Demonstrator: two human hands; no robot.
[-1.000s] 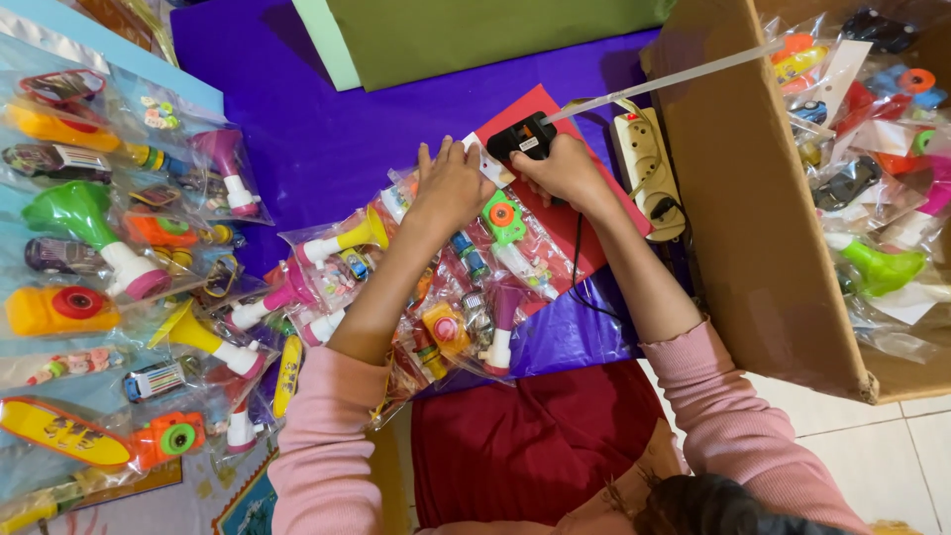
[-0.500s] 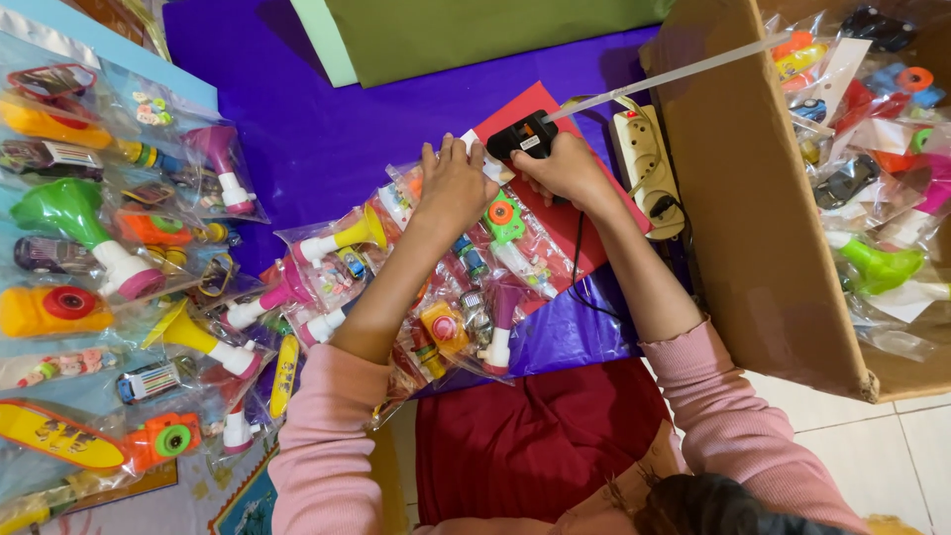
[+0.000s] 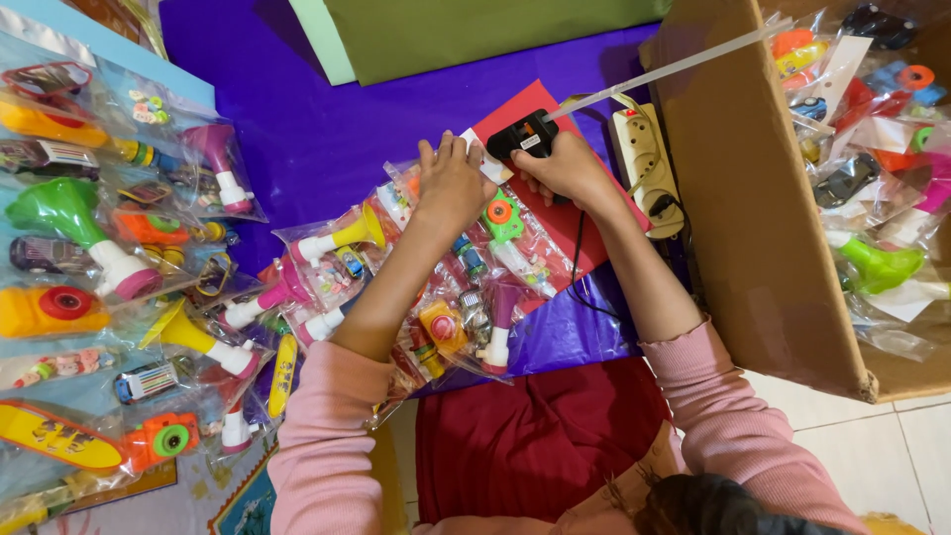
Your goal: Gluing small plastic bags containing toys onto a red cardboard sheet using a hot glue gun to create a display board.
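My right hand [image 3: 567, 168] grips a black glue gun [image 3: 523, 136] over a red card [image 3: 555, 213]. A long pale glue stick [image 3: 684, 64] runs from the gun's back up to the right. My left hand [image 3: 451, 183] presses flat on the top edge of a clear plastic toy packet [image 3: 466, 287] just left of the gun's tip. The packet holds small colourful toys and lies under my left forearm.
A white power strip [image 3: 646, 163] with a black cord lies right of the gun. A cardboard box [image 3: 753, 218] full of bagged toys stands at right. Rows of bagged plastic trumpets and toys [image 3: 109, 258] cover the left. A purple sheet [image 3: 327, 139] covers the floor.
Both hands stay at the same spot on the packet and gun. The view has shifted only slightly.
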